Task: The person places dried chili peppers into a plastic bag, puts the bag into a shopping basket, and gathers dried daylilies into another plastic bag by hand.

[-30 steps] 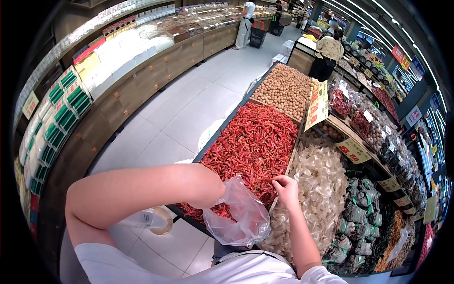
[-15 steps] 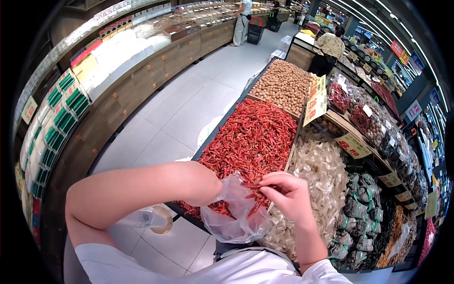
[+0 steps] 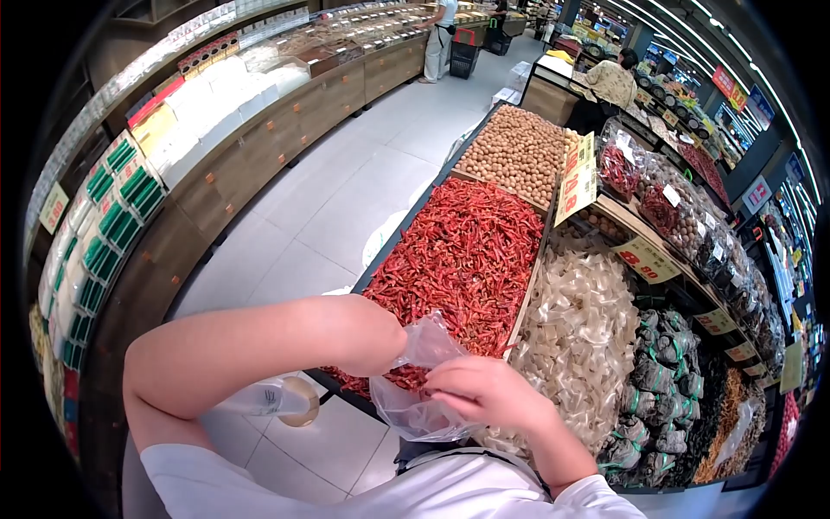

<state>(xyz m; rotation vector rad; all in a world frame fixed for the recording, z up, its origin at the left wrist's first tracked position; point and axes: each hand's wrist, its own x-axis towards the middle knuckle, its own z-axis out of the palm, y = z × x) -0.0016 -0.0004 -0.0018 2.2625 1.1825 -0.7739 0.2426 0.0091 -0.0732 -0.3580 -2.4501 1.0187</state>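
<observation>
A thin clear plastic bag (image 3: 415,411) hangs with its mouth up in front of my body, at the near edge of a bin of dried red chilies (image 3: 458,251). My left hand (image 3: 385,342) is closed on the bag's upper rim; its fingers are mostly hidden behind the wrist. Over the bag's mouth, my right hand (image 3: 484,391) has its fingers bent and pointing left. A little dark red shows at those fingertips, but most of what they pinch is hidden.
Walnuts (image 3: 512,147) fill the bin beyond the chilies. Pale dried pieces (image 3: 575,320) and dark bundles with green ties (image 3: 661,389) lie to the right. Price signs (image 3: 577,180) stand along the divider. A shopper (image 3: 611,80) is at the back right.
My right hand, with dried chilies between its fingers, has moved down and left to the bag's mouth. The chilies no longer show clearly. My left hand has hardly moved.
</observation>
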